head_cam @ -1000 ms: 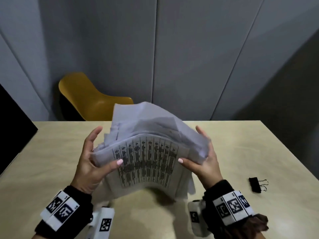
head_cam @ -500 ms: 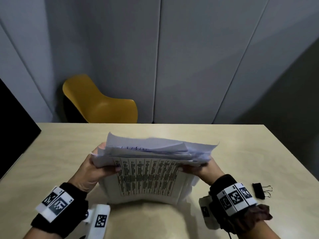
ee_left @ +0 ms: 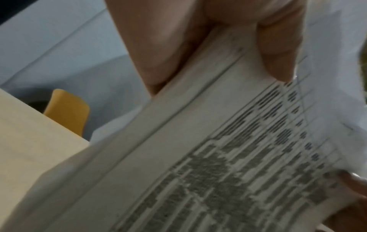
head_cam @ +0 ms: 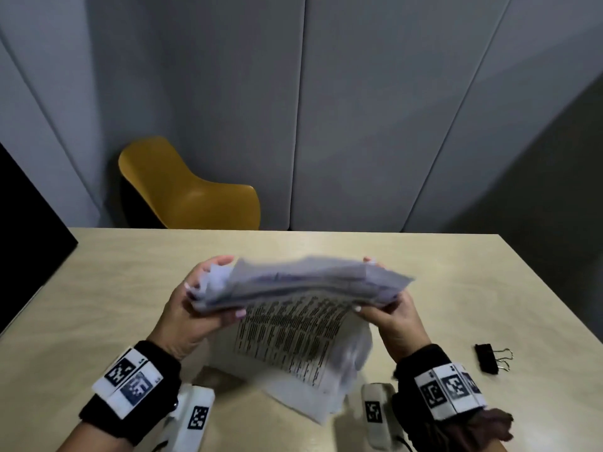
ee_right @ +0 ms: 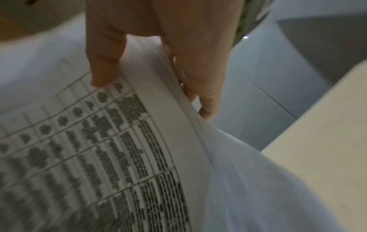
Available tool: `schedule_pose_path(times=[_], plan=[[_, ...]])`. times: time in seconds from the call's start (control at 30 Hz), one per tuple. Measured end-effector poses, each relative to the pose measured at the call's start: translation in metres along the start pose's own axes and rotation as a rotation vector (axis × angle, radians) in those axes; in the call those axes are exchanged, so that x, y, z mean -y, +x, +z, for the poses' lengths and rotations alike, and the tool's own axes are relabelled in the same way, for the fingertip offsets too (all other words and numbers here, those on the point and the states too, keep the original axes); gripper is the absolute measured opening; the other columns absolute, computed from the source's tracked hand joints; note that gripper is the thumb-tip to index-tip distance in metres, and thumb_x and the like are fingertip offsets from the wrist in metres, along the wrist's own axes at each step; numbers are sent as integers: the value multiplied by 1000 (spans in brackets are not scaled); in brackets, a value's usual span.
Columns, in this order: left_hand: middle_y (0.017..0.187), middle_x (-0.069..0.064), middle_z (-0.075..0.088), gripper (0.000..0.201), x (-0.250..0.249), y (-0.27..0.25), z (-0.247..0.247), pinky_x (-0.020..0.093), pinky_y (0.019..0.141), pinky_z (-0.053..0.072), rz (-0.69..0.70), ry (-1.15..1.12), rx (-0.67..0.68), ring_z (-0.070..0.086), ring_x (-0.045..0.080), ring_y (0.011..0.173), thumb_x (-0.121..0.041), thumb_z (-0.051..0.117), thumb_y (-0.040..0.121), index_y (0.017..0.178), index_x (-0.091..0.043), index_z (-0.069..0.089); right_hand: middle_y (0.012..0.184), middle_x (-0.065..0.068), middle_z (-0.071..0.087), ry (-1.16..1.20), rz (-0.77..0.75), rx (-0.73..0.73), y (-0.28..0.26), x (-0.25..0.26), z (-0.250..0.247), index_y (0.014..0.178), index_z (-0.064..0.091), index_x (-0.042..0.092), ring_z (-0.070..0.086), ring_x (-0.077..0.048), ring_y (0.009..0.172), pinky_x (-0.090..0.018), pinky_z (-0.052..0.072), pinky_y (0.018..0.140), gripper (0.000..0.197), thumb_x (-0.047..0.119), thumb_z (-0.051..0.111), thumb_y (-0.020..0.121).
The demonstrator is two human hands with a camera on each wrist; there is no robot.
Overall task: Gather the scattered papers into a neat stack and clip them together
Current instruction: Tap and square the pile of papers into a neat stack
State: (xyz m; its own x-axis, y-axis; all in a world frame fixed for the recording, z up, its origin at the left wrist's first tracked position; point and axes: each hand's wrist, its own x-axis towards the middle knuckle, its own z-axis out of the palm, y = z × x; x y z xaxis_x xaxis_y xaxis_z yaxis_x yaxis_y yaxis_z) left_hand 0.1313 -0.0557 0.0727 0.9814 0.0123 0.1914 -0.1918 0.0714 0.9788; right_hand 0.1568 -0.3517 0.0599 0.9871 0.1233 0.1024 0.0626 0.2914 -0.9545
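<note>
A person holds a sheaf of papers (head_cam: 295,288) on edge above the desk (head_cam: 456,288), the sheets gripped at both short ends, apparently so the lower edges can be knocked level against the surface; the bundle is tilted and blurred, its top edges ragged. The left hand (head_cam: 192,314) wraps the left end, thumb pressed on the printed front sheet and fingers (head_cam: 217,261) curled round the back. The right hand (head_cam: 391,318) mirrors it, thumb on the printed table and fingers (ee_right: 202,81) closed behind the pile, as the right wrist view shows. Both hands are clamped on the papers. The black binder clip (head_cam: 487,357) lies untouched on the desk, well to the right of the right wrist, presumably waiting until the stack is squared.
</note>
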Motion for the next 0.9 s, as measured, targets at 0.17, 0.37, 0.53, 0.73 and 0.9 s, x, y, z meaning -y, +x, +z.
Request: schedule_pose_path(times=[0.17, 0.37, 0.53, 0.73, 0.9], plan=[[80, -11, 73, 61, -5, -1, 17, 13, 68, 53, 84, 75, -113, 64, 2, 73, 18, 75, 56, 101, -18, 56, 88, 5, 71, -195, -146, -15, -5, 11, 22, 105, 59, 5, 66, -4, 80, -19, 54, 67, 48, -16, 72, 64], [78, -20, 71, 47, 3, -10, 12, 7, 66, 49, 16, 116, -119, 63, -1, 76, 4, 78, 64, 98, -22, 57, 89, 4, 71, -283, -106, -52, -8, -9, 15, 101, 56, 15, 67, -1, 81, -16, 54, 69, 44, -17, 66, 73], [63, -11, 69, 24, -6, -12, 32, 3, 58, 46, 108, 284, -303, 66, 0, 66, -1, 62, 82, 81, -25, 63, 74, 17, 71, -360, -269, -198, -5, -9, 30, 86, 64, 16, 64, 7, 72, -18, 51, 68, 19, -1, 68, 78], [74, -14, 62, 7, -19, -7, 27, -3, 57, 42, 138, 250, -422, 60, -19, 65, -5, 63, 83, 87, -11, 64, 100, 28, 68, -369, -198, 146, -7, 18, 24, 111, 50, 19, 63, 7, 97, -10, 48, 83, 74, 13, 89, 48], [66, -40, 63, 17, -26, -10, 30, -3, 63, 43, 162, 259, -375, 60, -21, 72, -5, 59, 84, 85, -21, 61, 74, 23, 72, -494, -151, 63, -2, -1, 14, 82, 70, 20, 66, 6, 74, -12, 51, 69, 24, -1, 74, 72]])
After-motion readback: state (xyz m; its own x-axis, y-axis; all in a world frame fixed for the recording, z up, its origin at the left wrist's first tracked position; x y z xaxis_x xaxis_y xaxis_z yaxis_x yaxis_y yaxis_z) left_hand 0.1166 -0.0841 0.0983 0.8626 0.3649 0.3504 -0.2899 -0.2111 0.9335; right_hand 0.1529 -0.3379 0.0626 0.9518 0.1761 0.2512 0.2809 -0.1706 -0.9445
